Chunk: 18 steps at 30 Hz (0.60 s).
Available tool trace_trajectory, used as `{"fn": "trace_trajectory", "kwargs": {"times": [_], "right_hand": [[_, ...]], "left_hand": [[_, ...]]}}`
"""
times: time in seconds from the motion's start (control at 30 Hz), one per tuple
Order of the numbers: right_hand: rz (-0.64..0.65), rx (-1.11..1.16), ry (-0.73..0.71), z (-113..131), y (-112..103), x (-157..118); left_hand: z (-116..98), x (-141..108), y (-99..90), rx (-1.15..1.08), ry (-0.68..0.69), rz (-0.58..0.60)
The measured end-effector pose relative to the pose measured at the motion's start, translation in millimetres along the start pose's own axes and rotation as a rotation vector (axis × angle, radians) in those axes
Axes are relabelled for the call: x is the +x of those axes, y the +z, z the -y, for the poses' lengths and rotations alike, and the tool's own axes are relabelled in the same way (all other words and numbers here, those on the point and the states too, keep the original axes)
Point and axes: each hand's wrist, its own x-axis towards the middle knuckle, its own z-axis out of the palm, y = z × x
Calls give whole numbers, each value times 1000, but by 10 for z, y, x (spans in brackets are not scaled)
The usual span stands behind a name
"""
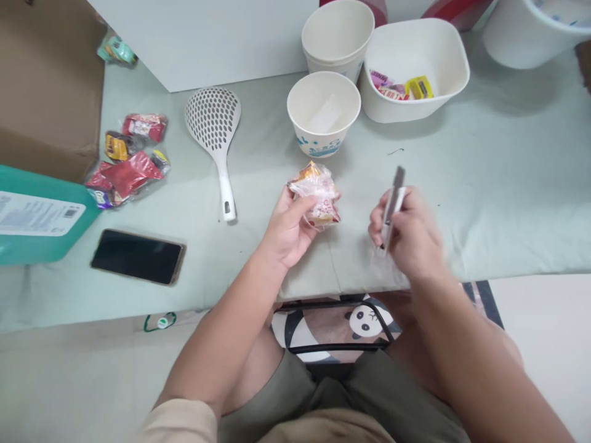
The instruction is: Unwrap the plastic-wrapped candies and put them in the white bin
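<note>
My left hand [290,231] holds a clear plastic packet [318,200] with red, white and orange items inside, just in front of a paper cup [324,107]. To its right, my right hand [410,231] is closed around a utility knife [393,203], its grey tip pointing away from me. Some clear film [385,267] lies under that hand, partly hidden and blurred. In the cup is a whitish strip. A white rectangular tub [415,46] behind holds a yellow item [419,88] and small pink and red packets.
A white slotted ladle [217,138] lies left of the cup. Further left are wrapped packets [132,175], a black phone [138,255], a teal container [41,215] and a cardboard box [50,86]. Stacked cups [338,37] and a white bucket [526,37] stand at the back.
</note>
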Motion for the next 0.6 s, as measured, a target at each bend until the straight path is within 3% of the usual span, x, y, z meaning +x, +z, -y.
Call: {"fn": "trace_trajectory", "kwargs": {"times": [0.17,0.27,0.6], "right_hand": [[196,-439,-273,9,245,-127],[196,-580,-343,-33,246,-127],[23,-536,-242,60,258,-125]], "left_hand": [[66,-5,75,11,-54,-6],[99,-6,80,48,-45,27],[167,-34,60,280,74,107]]}}
